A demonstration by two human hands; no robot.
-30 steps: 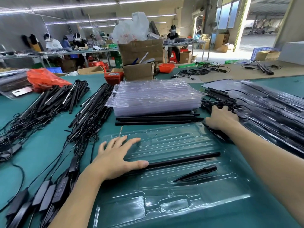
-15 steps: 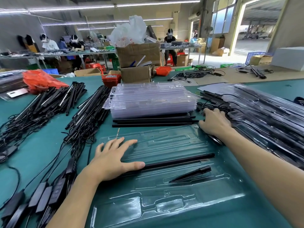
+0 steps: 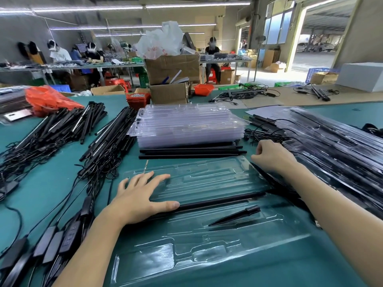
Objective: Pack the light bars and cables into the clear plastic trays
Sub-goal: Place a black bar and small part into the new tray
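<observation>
Workshop with ceiling strip lights (image 3: 196, 5), grey walls (image 3: 24, 32), open doorway (image 3: 319, 40).

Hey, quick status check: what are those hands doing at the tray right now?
Left hand flat on open tray, by black bar. Right hand curled at cable pile; grip unclear. Spike seated. Nothing blocking.

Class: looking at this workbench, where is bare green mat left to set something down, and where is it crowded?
Bare mat lies between the cable piles and left hand. More lies below the open tray. Crowded: right stack and tray pile.
</observation>
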